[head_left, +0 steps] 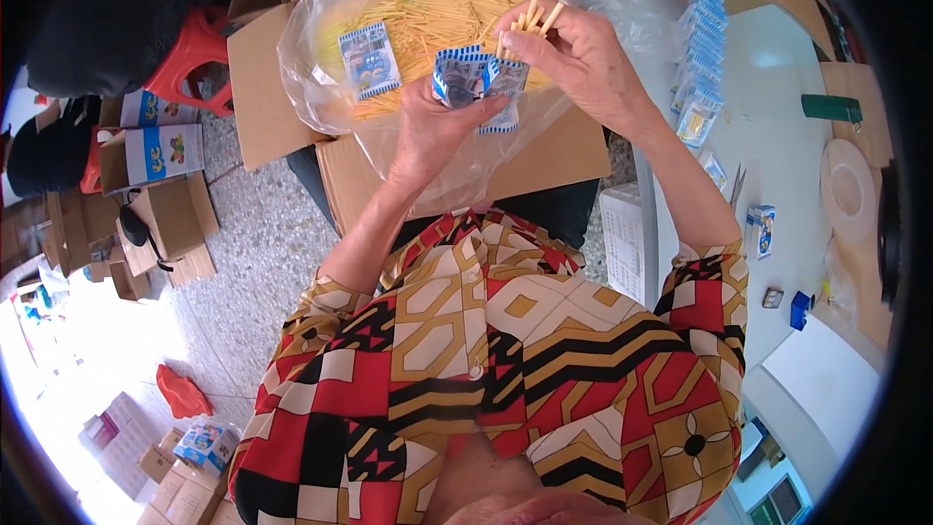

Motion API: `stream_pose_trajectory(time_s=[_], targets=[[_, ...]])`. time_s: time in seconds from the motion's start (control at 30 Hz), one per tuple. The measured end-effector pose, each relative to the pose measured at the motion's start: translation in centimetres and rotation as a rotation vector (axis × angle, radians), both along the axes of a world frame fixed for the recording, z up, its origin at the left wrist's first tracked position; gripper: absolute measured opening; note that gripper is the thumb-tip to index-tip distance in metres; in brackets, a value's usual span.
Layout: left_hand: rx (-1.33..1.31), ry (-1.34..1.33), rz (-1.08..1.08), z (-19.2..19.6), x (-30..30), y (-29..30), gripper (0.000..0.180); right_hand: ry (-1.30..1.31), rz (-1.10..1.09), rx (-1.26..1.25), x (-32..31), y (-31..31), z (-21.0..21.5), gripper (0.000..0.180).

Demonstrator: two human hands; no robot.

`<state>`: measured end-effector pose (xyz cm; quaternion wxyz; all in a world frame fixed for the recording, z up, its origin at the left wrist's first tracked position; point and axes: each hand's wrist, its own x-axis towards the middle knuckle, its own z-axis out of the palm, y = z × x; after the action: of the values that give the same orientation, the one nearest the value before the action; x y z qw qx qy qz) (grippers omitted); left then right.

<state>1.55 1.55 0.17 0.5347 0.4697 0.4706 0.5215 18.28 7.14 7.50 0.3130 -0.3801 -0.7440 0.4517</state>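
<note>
My left hand (432,131) holds a small blue and white paper sleeve (473,78), its mouth gaping toward my right hand. My right hand (573,49) pinches a small bunch of thin pale sticks (530,19) just above that sleeve. Both hands hover over a cardboard box (292,97) lined with a clear plastic bag (321,29) full of loose yellow sticks (437,5). Another blue and white sleeve (369,58) lies flat on the pile.
A white table (777,136) at right carries a row of filled blue packets (702,39), a green object (831,107), a round plate (847,190) and small boxes. A red stool (199,49) and several open cartons (160,151) stand on the speckled floor at left.
</note>
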Motion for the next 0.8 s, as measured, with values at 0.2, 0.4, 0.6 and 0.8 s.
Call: stream_pose_trajectory(time_s=[0.2,0.4,0.6,0.8], targets=[[-0.018,-0.029,0.001,0.6,0.0,0.5,0.014,0.026,0.010,-0.009,-0.2,0.9,-0.5,0.024],[0.018,-0.090,0.003,0.7,-0.3,0.9,0.016,0.158,0.039,-0.027,-1.0,1.1,-1.3,0.032],[0.019,-0.044,-0.006,0.3,-0.2,1.2,0.014,0.274,0.028,-0.090,-1.2,1.3,-1.1,0.037],[0.027,-0.007,-0.003,-0.1,-0.3,1.3,0.014,0.313,0.056,-0.138,-1.3,1.3,-1.1,0.038]])
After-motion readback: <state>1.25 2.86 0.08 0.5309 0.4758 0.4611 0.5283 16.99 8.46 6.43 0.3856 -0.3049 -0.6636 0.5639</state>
